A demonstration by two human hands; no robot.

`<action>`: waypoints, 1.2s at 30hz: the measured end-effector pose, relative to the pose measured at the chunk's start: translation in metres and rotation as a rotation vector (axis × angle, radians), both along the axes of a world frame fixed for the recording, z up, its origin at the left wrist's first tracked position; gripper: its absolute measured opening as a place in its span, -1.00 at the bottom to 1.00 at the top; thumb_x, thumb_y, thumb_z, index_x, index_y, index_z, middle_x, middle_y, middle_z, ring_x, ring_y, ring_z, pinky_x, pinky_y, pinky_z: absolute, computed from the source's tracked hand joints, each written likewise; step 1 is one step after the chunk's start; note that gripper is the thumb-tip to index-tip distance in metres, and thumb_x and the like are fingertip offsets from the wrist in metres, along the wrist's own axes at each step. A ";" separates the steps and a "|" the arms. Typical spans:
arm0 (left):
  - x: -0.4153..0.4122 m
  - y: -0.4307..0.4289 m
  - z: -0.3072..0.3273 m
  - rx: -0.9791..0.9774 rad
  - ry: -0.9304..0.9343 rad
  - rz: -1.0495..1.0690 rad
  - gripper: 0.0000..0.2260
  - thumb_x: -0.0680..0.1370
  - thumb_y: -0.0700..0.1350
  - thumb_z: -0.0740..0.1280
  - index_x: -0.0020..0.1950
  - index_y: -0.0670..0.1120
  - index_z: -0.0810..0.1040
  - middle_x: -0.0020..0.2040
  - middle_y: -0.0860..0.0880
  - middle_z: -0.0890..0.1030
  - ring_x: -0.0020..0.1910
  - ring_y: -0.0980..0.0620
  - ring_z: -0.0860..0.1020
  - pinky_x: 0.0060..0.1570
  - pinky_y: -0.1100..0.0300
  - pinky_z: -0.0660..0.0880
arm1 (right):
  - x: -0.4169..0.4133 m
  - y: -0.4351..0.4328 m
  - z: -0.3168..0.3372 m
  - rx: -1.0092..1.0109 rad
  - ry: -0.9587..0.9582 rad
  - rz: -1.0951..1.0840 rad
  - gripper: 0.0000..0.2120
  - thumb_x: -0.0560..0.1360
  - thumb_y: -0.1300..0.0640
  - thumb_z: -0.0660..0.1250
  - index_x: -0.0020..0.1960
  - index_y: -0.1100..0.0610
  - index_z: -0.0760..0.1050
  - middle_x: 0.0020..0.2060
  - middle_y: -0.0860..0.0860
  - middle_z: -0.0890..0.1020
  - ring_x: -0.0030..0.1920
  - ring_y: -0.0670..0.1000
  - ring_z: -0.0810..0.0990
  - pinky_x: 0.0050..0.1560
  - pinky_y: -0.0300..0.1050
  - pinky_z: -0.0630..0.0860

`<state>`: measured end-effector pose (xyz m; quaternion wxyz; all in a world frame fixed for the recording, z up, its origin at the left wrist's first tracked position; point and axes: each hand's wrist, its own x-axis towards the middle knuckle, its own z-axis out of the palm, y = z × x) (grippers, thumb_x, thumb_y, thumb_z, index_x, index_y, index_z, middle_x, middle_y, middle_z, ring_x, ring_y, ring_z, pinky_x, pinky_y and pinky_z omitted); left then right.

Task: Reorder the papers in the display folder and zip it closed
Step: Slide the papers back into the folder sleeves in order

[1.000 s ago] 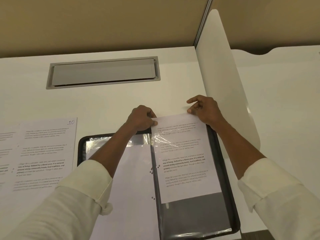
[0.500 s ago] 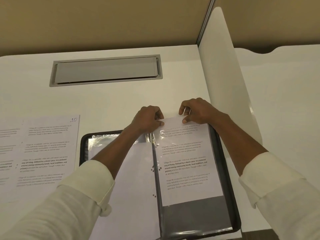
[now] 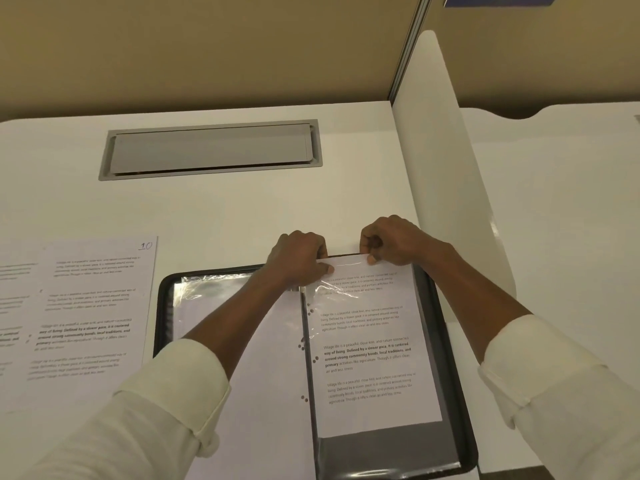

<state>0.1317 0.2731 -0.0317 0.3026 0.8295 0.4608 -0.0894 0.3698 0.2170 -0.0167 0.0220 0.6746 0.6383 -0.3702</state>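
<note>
A black zip display folder (image 3: 450, 358) lies open on the white desk. Its right-hand clear sleeve holds a printed sheet (image 3: 370, 344) that is partly slid in, with dark backing showing below the sheet. My left hand (image 3: 298, 258) pinches the top left corner of that sheet and sleeve. My right hand (image 3: 391, 242) pinches the sheet's top edge close beside it, at the folder's far rim. The left-hand sleeve (image 3: 214, 306) is glossy and partly hidden by my left forearm.
Loose printed pages (image 3: 86, 306) lie to the left of the folder, the top one marked 10. A grey cable hatch (image 3: 211, 148) is set into the desk beyond. A white divider panel (image 3: 450, 174) stands close on the right.
My right hand has moved left along the sheet's top edge, closer to my left hand, and its fingers have curled. The sheet has slid further down into the sleeve.
</note>
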 end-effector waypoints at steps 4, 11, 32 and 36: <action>0.000 -0.012 0.000 0.065 0.034 -0.038 -0.65 0.50 0.13 0.55 0.18 0.03 0.57 0.01 0.02 0.48 0.07 -0.04 0.39 0.05 0.11 0.32 | -0.008 -0.004 -0.001 0.026 0.037 -0.044 -0.73 0.39 0.10 0.63 -0.06 -0.11 0.57 -0.23 -0.15 0.72 -0.11 -0.12 0.65 -0.05 -0.03 0.54; -0.004 -0.022 -0.003 0.058 0.026 -0.019 -0.51 0.38 0.22 0.60 0.18 0.07 0.53 0.07 0.00 0.60 0.20 -0.05 0.44 0.14 0.06 0.30 | -0.036 -0.015 0.006 0.106 -0.004 0.021 -0.58 0.30 0.00 0.69 0.05 -0.03 0.58 -0.13 -0.13 0.65 -0.14 -0.10 0.59 -0.15 -0.12 0.48; -0.047 -0.106 -0.002 0.249 -0.178 0.086 -0.33 0.54 0.10 0.53 0.55 -0.08 0.36 0.56 -0.10 0.30 0.57 -0.16 0.24 0.52 -0.03 0.27 | -0.060 -0.007 -0.003 0.028 -0.071 0.184 -0.63 0.33 -0.11 0.67 -0.04 -0.06 0.55 -0.14 -0.15 0.61 -0.16 -0.13 0.54 -0.16 -0.11 0.45; -0.069 -0.147 -0.011 0.162 -0.139 0.104 -0.19 0.61 0.26 0.39 0.71 -0.05 0.12 0.74 -0.11 -0.20 0.71 -0.09 -0.27 0.68 -0.07 -0.14 | -0.071 -0.007 -0.009 0.035 -0.062 0.150 -0.68 0.31 -0.04 0.70 -0.15 -0.04 0.56 -0.18 -0.08 0.66 -0.17 -0.07 0.58 -0.16 -0.09 0.48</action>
